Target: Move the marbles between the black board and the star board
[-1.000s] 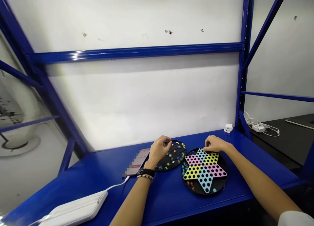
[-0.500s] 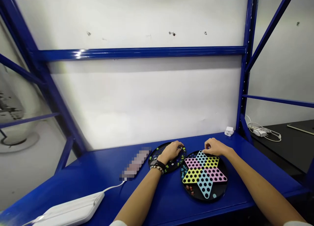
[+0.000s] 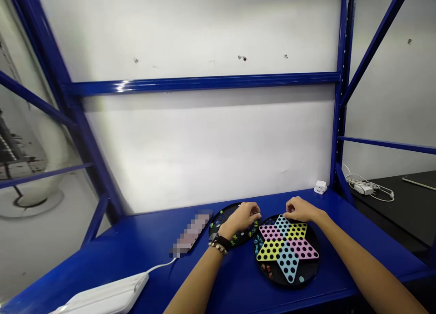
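A round black tray with a star-shaped Chinese checkers board [image 3: 288, 249] in pink, yellow and light blue sits on the blue tabletop. My right hand [image 3: 299, 209] is at the board's far tip, thumb and fingers pinched together; what they hold, if anything, is hidden. To the left lies a second round black tray [image 3: 218, 214] with small green, yellow and blue pieces along its rim. Over that tray's right side is my left hand [image 3: 242, 217], fingers curled into a pinch. Whatever is between those fingertips is too small to name. Red pieces [image 3: 266, 271] and blue pieces lie beside the star.
A phone [image 3: 192, 234], blurred out, lies left of the trays, cabled to a white power bank [image 3: 102, 296]. A white charger [image 3: 320, 187] stands at the back right. Blue rack posts and a crossbar [image 3: 204, 84] frame the white wall. Cables lie on a black surface at right.
My left hand has lifted from the left tray's pieces and shifted right, fingers drawn together. My right hand stays at the star's far tip. The view has tilted slightly.
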Demonstrator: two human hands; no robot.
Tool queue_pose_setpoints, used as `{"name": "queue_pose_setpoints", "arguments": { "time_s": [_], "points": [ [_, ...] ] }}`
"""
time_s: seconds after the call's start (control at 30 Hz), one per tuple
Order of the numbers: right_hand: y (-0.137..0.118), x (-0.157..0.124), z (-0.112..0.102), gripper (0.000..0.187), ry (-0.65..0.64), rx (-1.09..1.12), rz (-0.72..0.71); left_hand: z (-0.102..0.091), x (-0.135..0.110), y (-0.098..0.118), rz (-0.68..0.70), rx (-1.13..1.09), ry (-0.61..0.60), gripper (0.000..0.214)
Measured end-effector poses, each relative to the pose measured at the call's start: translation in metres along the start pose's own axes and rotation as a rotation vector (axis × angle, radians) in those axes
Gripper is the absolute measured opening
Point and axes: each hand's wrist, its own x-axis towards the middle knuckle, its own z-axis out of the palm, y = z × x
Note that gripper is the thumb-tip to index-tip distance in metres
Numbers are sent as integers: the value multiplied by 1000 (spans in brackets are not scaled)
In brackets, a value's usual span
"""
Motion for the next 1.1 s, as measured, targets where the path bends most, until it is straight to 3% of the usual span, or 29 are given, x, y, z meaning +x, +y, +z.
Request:
{"name": "queue_pose_setpoints", "arguments": {
  "time_s": [0.13, 0.53, 0.63, 0.77, 0.83, 0.9, 0.97, 1.1],
  "points": [
    [1, 0, 1, 26, 3, 0, -19, 7, 1, -4, -78, 96, -92, 20],
    [4, 1, 6, 27, -21, -1, -30, 0, -6, -25, -52, -76, -138, 23],
    [2, 1, 4, 27, -24, 5, -18, -4, -6, -19, -52, -103, -111, 21],
    [-2, 2, 4, 31, 28, 61, -44, -5, -4, 2, 2, -150, 39, 26],
    [-6, 2, 6, 34, 45, 113, -67, 1, 0, 14, 42, -142, 66, 27],
    [-9, 3, 10, 37, 37, 143, -91, 13, 4, 20, 68, -119, 3, 26],
    [-12, 4, 14, 38, 24, 132, -97, 26, 6, 22, 95, -69, -46, 24],
    [-14, 4, 19, 36, 2, 88, -75, 40, 3, 18, 140, 15, -3, 26]
  ]
}}
